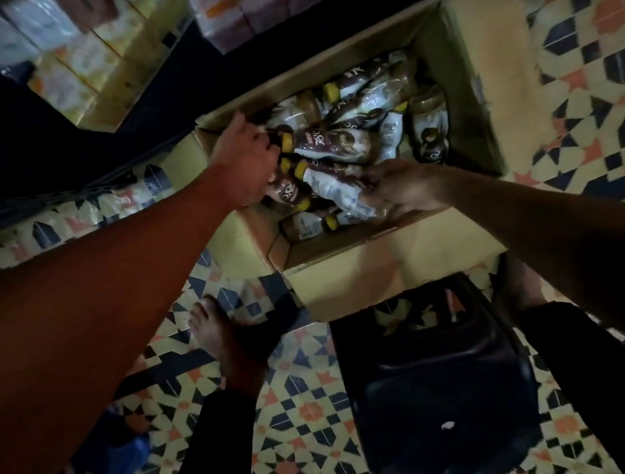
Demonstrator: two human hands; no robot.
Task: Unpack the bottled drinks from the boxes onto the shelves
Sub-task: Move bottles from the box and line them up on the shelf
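Inside box (383, 241) — left hand (245, 162) grips brown bottle (334, 145) by neck, right hand (401, 185) grasps white-labelled bottle (330, 188).

L hand (249, 161) curled grip | R hand (403, 185) curled grip | arms extended

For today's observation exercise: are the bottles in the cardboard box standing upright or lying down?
Lying down. The bottles lie jumbled on their sides in the cardboard box, yellow caps pointing sideways.

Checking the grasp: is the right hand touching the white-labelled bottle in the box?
Touching. In the head view the right hand curls its fingers over the base of the white-labelled bottle.
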